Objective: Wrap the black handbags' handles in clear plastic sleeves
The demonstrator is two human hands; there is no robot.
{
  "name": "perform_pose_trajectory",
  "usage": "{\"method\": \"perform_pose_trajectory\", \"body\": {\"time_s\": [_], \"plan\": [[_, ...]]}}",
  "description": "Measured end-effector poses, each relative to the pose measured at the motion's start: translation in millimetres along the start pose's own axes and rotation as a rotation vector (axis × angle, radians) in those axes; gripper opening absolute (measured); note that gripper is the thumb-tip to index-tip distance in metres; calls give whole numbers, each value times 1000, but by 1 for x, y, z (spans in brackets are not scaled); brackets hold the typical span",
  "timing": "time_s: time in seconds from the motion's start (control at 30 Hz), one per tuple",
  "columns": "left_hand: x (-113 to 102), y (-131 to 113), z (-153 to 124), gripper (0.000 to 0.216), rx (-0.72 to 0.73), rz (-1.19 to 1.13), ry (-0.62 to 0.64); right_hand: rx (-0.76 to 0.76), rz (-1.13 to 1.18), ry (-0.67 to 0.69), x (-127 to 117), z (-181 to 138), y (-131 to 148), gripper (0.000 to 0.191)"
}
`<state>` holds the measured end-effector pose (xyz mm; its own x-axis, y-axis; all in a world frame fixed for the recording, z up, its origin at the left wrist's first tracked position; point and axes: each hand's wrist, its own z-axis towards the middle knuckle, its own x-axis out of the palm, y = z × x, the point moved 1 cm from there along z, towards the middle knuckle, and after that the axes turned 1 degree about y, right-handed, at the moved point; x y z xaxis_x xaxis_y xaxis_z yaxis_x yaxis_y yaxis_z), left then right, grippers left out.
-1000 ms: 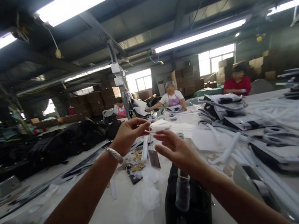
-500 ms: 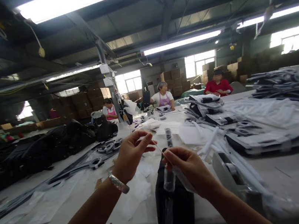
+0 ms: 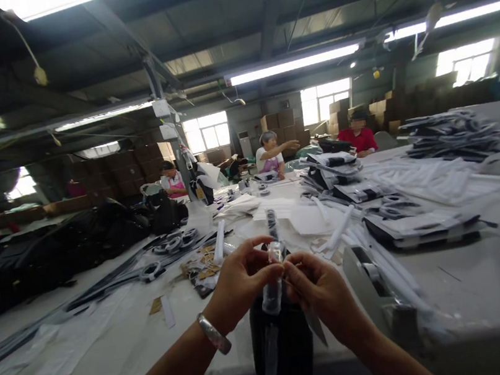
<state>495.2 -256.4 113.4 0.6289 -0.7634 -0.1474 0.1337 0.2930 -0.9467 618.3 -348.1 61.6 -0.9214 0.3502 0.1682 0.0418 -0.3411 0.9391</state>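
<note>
A black bag (image 3: pixel 289 357) stands at the table's front edge, its handle (image 3: pixel 273 297) wrapped in clear plastic. Above the handle my left hand (image 3: pixel 243 282) pinches a thin string between thumb and finger; a silver bangle (image 3: pixel 214 334) is on that wrist. Fingertip to fingertip with it, my right hand (image 3: pixel 327 295) is closed on the same string. A pale flat tag (image 3: pixel 315 327) hangs below the right fingers. The string itself is mostly hidden by the fingertips.
Right of the bag stands a grey tape dispenser (image 3: pixel 368 289), beside white foam tubes (image 3: pixel 393 266). Wrapped black bags (image 3: pixel 424 224) lie farther right, and a dark heap (image 3: pixel 75 245) fills the left. Brown tags (image 3: pixel 207 260) lie near my left hand. Several people sit across the table.
My hands have come together over the handle, where the string was stretched between them before. The view has shifted slightly right. A person opposite has raised an arm.
</note>
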Motion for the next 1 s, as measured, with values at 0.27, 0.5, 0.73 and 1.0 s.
{"method": "perform_pose_trajectory", "body": {"time_s": [0.27, 0.5, 0.73, 1.0], "plan": [[-32, 24, -10, 29, -18, 156, -135, 88, -282, -84, -41, -16, -18, 33], [-46, 82, 5, 25, -148, 333, 161, 86, -659, 16, -42, -3, -46, 25], [-24, 105, 28, 39, -262, -34, 436, 26, -739, 67, -20, 23, -45, 18], [-44, 88, -2, 41, -374, -252, 218, 205, -413, 141, -23, 7, -42, 31]]}}
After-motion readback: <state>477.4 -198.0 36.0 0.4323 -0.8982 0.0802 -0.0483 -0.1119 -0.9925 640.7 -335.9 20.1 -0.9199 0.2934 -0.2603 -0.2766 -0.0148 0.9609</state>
